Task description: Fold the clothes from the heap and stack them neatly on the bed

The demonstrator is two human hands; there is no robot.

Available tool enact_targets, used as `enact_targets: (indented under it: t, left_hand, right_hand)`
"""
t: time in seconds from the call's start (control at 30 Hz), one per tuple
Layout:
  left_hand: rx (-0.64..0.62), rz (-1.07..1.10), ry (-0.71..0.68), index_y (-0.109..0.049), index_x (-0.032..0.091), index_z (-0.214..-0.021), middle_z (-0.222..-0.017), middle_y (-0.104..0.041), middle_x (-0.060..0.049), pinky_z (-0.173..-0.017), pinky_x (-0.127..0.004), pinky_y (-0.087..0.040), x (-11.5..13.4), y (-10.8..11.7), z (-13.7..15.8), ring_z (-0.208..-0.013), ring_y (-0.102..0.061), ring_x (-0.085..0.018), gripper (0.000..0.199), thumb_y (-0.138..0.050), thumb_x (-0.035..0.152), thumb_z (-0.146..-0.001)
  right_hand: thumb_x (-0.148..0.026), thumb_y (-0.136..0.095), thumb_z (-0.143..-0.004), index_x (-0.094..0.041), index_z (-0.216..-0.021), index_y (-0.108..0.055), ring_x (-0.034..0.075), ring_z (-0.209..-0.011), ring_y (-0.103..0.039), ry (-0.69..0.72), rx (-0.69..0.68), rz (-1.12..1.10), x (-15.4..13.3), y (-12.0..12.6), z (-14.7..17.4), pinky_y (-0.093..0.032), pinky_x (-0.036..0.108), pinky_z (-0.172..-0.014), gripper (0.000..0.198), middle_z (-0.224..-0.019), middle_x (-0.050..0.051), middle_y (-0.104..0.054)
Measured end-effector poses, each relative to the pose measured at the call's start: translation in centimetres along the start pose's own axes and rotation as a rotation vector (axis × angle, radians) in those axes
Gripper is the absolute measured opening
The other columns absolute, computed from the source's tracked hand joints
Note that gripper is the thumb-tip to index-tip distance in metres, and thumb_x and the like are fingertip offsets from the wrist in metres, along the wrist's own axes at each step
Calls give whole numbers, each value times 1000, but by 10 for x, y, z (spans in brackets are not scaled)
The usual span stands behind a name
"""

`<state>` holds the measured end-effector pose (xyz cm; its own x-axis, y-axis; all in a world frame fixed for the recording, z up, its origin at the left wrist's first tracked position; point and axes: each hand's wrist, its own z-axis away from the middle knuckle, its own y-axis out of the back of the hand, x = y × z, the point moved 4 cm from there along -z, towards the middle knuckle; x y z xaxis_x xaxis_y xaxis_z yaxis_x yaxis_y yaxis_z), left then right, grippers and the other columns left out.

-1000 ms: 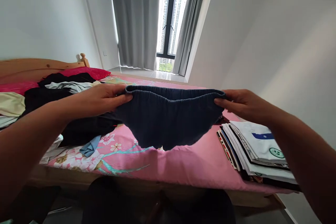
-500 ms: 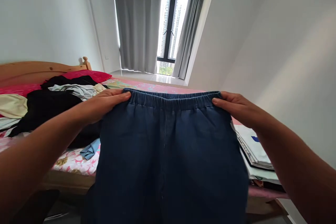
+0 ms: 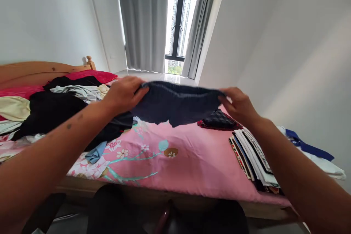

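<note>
The left hand [image 3: 124, 95] and right hand [image 3: 238, 105] have their fingers [image 3: 142, 93] clamped on the dark-blue garment [image 3: 175, 108], which could droop lopsidedly if either grip slackened.

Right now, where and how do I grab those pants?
Probably at both ends of the waistband, coming from either side, like the left hand and right hand: the pants spread wide there, and the rest hangs below.
</note>
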<state>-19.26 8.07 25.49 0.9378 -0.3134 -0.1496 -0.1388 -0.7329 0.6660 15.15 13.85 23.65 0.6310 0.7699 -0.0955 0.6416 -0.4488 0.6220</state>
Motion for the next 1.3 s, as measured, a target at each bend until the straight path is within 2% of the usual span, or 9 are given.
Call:
enact_targets:
  t: [0.1,0.2,0.3,0.4,0.63,0.77,1.0,1.2,1.3]
  left_hand:
    - [-251,92,-51,-65,18,-99,-86,-62,-8,-81,-31,-42,26,-48,83,-87,-55,-20,31,-44,39,-88]
    - [-450,209,-3,-65,23,-107,-91,-63,-8,-79,-32,-44,61,-106,182,-86,-56,-20,28,-46,27,-86]
    - [-619,299,65,-62,26,-113,-102,-63,-8,-80,-36,-47,96,-150,266,-92,-58,-23,36,-50,18,-80]
    - [-623,290,152,-55,26,-125,-123,-56,-12,-89,-43,-45,113,-165,311,-111,-52,-29,52,-54,16,-74]
    - [-551,236,227,-48,26,-132,-137,-47,-13,-97,-47,-41,123,-157,316,-124,-45,-31,60,-54,17,-73]
    - [-497,239,123,-47,25,-134,-145,-36,-12,-106,-53,-29,135,-156,307,-134,-33,-31,60,-49,11,-75]
    - [-527,386,55,-54,27,-126,-132,-54,-6,-110,-54,-22,135,-172,319,-126,-45,-24,58,-41,2,-75]
    - [-339,366,191,-57,25,-123,-122,-60,-7,-111,-55,-13,144,-177,324,-120,-50,-23,56,-47,1,-73]
    - [-320,335,233,-58,30,-122,-113,-63,-6,-110,-57,-11,147,-175,316,-110,-55,-22,56,-52,3,-73]
  right_hand:
    - [-21,-50,-86,-24,-109,-63,22,-100,-54,61,-238,-15,-2,-45,78,-43,41,-90,27,-103,8,-63]
    - [-16,-49,-85,-25,-107,-64,22,-98,-56,0,-377,-52,1,-100,178,-47,42,-87,29,-104,8,-62]
    - [-8,-48,-77,-27,-106,-65,24,-99,-58,-103,-440,-86,-1,-144,273,-50,44,-86,39,-106,8,-61]
    - [-7,-45,-75,-32,-120,-57,27,-109,-55,-246,-381,-113,-7,-166,331,-49,48,-92,53,-118,8,-56]
    - [-5,-40,-77,-39,-138,-35,29,-121,-46,-348,-227,-122,-18,-174,344,-39,56,-103,70,-130,6,-47]
    - [-5,-38,-79,-38,-133,-41,29,-124,-44,-334,-236,-105,-18,-175,344,-38,57,-103,63,-130,6,-47]
    - [-8,-40,-82,-28,-123,-52,27,-116,-49,-311,-293,-68,-18,-174,347,-34,56,-105,47,-122,7,-56]
    - [-8,-42,-81,-23,-121,-55,24,-114,-50,-261,-222,-37,-15,-177,351,-36,53,-103,45,-119,8,-57]
    - [-8,-42,-82,-23,-120,-55,23,-113,-50,-251,-209,-34,-14,-178,352,-37,52,-102,43,-119,8,-57]
